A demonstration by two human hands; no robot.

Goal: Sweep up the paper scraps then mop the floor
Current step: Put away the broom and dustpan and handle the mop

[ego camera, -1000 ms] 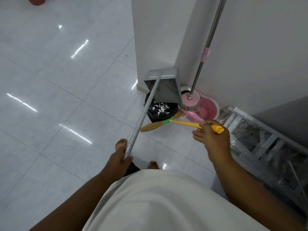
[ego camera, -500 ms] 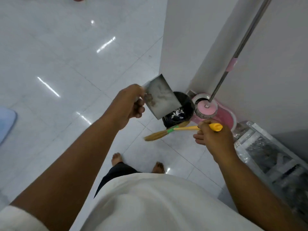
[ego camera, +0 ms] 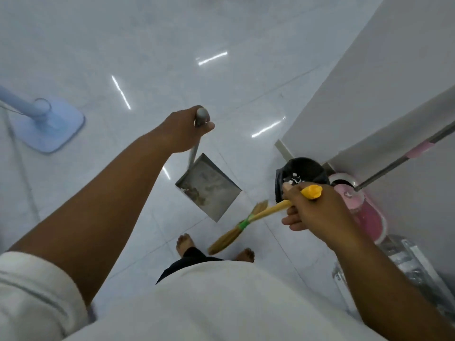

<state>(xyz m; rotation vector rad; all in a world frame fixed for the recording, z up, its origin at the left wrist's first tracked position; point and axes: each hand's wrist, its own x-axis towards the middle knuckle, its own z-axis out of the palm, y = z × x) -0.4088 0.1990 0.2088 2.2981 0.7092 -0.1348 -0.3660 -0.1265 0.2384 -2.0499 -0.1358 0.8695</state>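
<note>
My left hand (ego camera: 185,130) grips the top of the grey dustpan's handle; the metal dustpan (ego camera: 209,187) hangs below it, above the white floor, with some dirt stuck inside. My right hand (ego camera: 312,210) grips the yellow handle of a small straw broom (ego camera: 236,230), whose bristles point down toward my feet. A black bin (ego camera: 304,169) with white paper scraps inside stands by the wall corner. Next to the bin sits a pink mop bucket (ego camera: 366,217), and the mop's metal pole (ego camera: 403,159) with a pink band leans up to the right.
A blue flat mop head (ego camera: 49,125) lies on the floor at the left. A white wall corner (ego camera: 344,94) rises at the right. A metal frame (ego camera: 413,262) lies on the floor behind my right arm. My bare feet (ego camera: 186,243) stand on glossy white tiles.
My left hand pulled the dustpan away from over the bin, to the left, and it now hangs from the handle's top end. The view swung left. The broom stayed in my right hand.
</note>
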